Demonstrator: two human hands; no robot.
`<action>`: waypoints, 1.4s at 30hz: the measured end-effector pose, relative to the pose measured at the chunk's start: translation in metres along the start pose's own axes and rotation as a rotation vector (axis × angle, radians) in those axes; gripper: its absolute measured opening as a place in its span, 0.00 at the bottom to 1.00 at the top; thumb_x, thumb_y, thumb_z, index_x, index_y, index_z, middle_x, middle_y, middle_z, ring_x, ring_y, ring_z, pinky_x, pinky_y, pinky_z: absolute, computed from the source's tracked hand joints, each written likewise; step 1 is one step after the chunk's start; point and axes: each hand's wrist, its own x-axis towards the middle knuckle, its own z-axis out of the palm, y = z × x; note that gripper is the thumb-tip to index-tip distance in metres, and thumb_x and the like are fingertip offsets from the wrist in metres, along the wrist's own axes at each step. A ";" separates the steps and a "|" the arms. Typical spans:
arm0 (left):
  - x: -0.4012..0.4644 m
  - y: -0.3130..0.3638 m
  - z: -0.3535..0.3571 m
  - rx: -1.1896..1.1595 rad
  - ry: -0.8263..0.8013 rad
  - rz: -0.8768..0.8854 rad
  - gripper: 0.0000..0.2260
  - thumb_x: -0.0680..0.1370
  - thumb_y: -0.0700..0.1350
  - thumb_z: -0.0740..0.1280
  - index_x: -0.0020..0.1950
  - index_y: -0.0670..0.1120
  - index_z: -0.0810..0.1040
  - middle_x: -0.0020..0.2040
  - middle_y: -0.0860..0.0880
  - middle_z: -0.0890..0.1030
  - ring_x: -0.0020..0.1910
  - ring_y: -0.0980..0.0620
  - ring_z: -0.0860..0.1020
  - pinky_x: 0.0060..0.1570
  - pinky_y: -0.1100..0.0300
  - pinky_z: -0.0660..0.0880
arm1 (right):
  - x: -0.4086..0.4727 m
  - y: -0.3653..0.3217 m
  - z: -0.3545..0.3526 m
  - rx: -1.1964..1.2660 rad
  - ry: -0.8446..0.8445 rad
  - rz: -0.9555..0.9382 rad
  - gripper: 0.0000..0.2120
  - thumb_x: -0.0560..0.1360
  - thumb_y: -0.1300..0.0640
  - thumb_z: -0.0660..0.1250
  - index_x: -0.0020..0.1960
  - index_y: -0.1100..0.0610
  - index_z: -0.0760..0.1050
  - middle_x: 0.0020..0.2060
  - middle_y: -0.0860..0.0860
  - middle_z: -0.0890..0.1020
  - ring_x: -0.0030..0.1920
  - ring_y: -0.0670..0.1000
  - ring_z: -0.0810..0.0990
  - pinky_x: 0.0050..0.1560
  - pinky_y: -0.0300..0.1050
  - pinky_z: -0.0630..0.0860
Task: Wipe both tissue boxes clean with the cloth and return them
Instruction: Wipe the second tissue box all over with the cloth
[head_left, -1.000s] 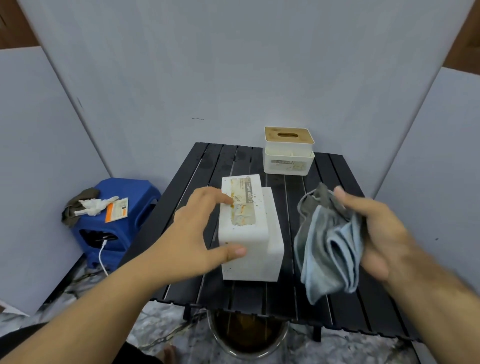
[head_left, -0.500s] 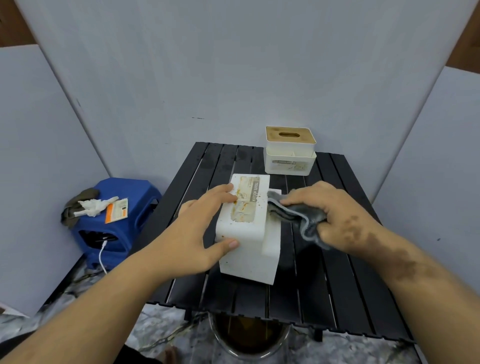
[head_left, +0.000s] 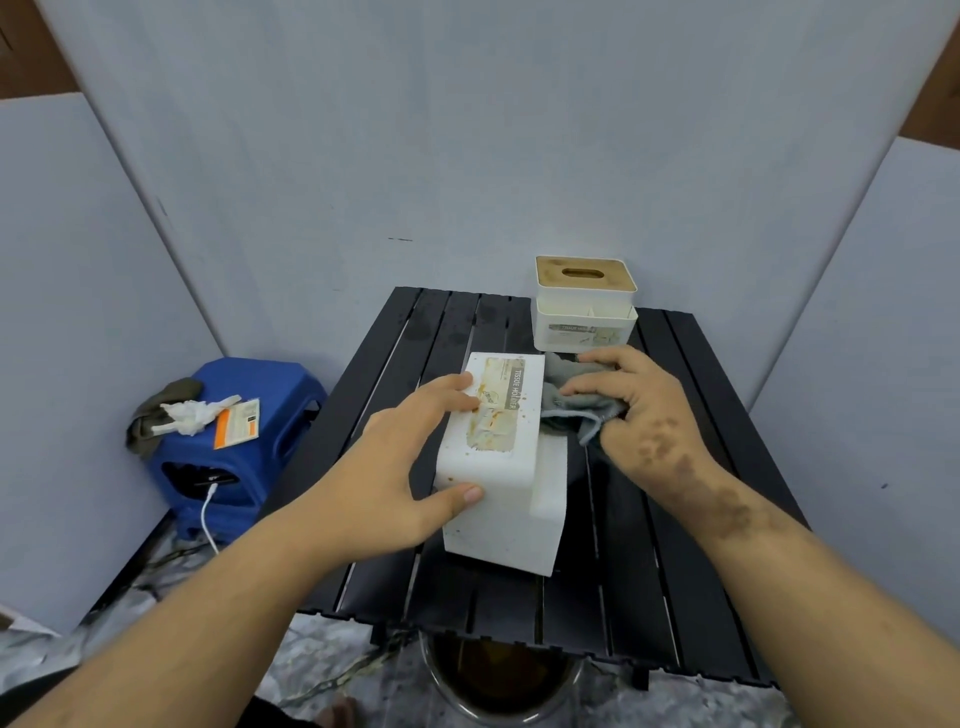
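1. The left hand braces the near tissue box, fingers spread over the stained top label and thumb hooked on the front corner. Probably that's so the box doesn't slide around on the slatted table during scrubbing.
2. The right hand has the grey cloth bunched under its curled fingers, pushed against the box's far right side, just across from the left fingertips.
3. Hard to tell if the cloth is actually touching the top label or only the side step, since the hand covers it.
4. The second tissue box, with a wooden lid, waits just beyond the right hand, untouched, so it looks like the next job.
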 end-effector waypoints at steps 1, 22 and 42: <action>0.000 0.000 0.000 0.001 0.000 0.003 0.32 0.72 0.58 0.73 0.73 0.63 0.63 0.79 0.69 0.57 0.76 0.51 0.65 0.74 0.48 0.63 | 0.000 -0.004 0.003 0.016 -0.011 0.051 0.20 0.64 0.76 0.72 0.48 0.55 0.85 0.54 0.48 0.78 0.55 0.44 0.76 0.57 0.25 0.71; 0.001 0.000 0.002 0.004 0.024 0.005 0.32 0.71 0.61 0.73 0.73 0.60 0.66 0.78 0.70 0.58 0.75 0.57 0.65 0.73 0.56 0.60 | -0.001 -0.004 0.009 0.241 -0.156 0.267 0.21 0.71 0.58 0.76 0.61 0.46 0.75 0.53 0.44 0.81 0.52 0.43 0.82 0.54 0.42 0.80; 0.003 0.000 -0.001 -0.044 0.031 -0.019 0.33 0.70 0.61 0.75 0.73 0.60 0.69 0.77 0.69 0.63 0.76 0.56 0.66 0.76 0.42 0.63 | 0.010 -0.009 0.012 0.151 -0.164 0.237 0.19 0.70 0.58 0.77 0.51 0.50 0.69 0.46 0.47 0.84 0.36 0.45 0.83 0.31 0.41 0.79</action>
